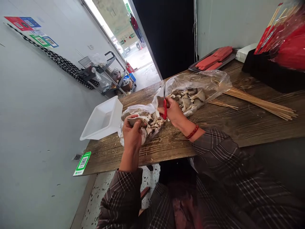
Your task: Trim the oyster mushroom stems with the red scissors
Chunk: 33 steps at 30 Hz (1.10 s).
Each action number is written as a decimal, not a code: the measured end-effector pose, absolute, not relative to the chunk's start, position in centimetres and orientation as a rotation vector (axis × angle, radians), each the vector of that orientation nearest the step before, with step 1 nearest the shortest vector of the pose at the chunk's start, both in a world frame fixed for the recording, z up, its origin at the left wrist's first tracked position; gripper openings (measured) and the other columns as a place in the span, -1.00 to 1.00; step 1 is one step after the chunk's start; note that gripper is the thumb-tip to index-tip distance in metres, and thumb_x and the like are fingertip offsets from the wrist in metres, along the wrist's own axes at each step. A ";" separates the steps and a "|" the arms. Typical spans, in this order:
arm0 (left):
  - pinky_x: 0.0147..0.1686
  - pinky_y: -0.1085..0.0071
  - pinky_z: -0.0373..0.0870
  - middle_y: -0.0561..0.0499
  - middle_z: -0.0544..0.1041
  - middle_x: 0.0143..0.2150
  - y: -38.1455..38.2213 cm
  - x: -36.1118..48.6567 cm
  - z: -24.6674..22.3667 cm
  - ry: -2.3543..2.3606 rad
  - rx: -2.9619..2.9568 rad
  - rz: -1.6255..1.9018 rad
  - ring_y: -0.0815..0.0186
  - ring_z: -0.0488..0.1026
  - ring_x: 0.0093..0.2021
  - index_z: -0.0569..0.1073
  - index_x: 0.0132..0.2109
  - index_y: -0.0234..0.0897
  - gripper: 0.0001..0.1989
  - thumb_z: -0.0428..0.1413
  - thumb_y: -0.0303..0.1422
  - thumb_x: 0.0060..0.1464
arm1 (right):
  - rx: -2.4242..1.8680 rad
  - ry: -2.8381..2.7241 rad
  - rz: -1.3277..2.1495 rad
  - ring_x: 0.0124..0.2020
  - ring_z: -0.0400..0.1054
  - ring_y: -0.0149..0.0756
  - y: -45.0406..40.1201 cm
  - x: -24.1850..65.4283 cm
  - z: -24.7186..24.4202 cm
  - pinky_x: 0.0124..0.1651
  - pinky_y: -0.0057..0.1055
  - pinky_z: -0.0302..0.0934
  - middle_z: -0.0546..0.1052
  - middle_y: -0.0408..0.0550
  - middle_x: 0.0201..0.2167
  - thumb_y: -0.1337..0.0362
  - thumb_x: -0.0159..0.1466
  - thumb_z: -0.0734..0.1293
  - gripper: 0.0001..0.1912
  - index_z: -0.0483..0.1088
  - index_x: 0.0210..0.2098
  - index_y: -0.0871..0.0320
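My left hand (130, 137) is closed around an oyster mushroom (144, 118), its pale stem pointing right. In my right hand (175, 114) is a pair of scissors (165, 109) with red handles, its blades upward. Another mushroom piece (160, 102) shows beside the right fingers; whether they grip it too I cannot tell. Beneath both hands, an opened plastic bag (146, 108) holds mushroom pieces and trimmings (152, 126). Just beyond my right hand, a second clear bag (214, 83) contains larger grey-brown oyster mushrooms (190, 101).
A white plastic tub (95, 128) stands at the table's left end. Wooden skewers (264, 103) lie to the right. Behind them are a dark tray (194, 67) with red packets (214, 58) and a black box (269, 71). Small scraps dot the wooden tabletop (171, 144).
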<state>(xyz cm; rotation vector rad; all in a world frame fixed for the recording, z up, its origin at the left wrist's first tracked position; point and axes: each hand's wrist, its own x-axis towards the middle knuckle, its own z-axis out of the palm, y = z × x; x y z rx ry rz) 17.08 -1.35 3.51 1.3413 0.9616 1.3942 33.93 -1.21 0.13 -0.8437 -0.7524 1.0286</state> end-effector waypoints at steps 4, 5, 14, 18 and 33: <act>-0.43 0.48 0.45 0.06 0.53 -0.32 -1.0 18.9 4.0 0.946 1.518 1.161 0.41 0.44 -0.40 0.50 -0.21 -0.27 -0.62 0.41 -0.30 -0.21 | -0.876 -0.970 0.863 -0.19 0.50 -0.26 -1.5 33.8 0.2 -0.09 -0.30 0.40 0.60 -0.11 -0.23 0.29 -0.01 0.53 -0.46 0.39 -0.03 0.11; -0.43 0.48 0.44 0.08 0.53 -0.34 -0.9 19.4 4.1 0.942 1.563 1.135 0.42 0.43 -0.43 0.50 -0.23 -0.27 -0.61 0.42 -0.29 -0.22 | -0.887 -0.999 0.835 -0.18 0.50 -0.26 -1.6 33.9 0.2 -0.07 -0.28 0.41 0.61 -0.10 -0.22 0.29 0.01 0.53 -0.46 0.40 -0.02 0.11; -0.52 0.52 0.36 0.14 0.46 -0.54 1.6 23.9 6.1 0.931 1.705 1.203 0.46 0.32 -0.54 0.54 -0.42 -0.28 -0.78 0.38 -0.29 -0.19 | -0.882 -0.875 0.658 -0.22 0.50 -0.25 -1.6 36.2 1.6 -0.13 -0.25 0.49 0.56 -0.07 -0.24 0.10 0.26 0.43 -0.54 0.37 0.10 0.07; -0.50 0.51 0.38 0.12 0.46 -0.52 3.7 27.6 5.8 0.848 1.652 1.114 0.46 0.32 -0.52 0.53 -0.39 -0.31 -0.82 0.34 -0.35 -0.16 | -0.937 -0.707 0.401 -0.11 0.49 -0.25 -1.5 38.7 1.8 -0.12 -0.30 0.48 0.53 -0.03 -0.09 0.11 0.37 0.31 -0.52 0.23 0.25 -0.02; -0.18 0.39 0.49 -0.09 0.62 -0.18 4.9 18.8 8.0 0.944 1.649 0.959 0.36 0.56 -0.24 0.58 -0.16 -0.31 -0.84 0.25 -0.36 0.10 | -0.983 -0.938 0.426 -0.26 0.49 -0.29 -1.8 37.4 0.3 -0.29 -0.33 0.43 0.51 -0.11 -0.26 0.04 0.34 0.34 -0.59 0.30 0.11 0.02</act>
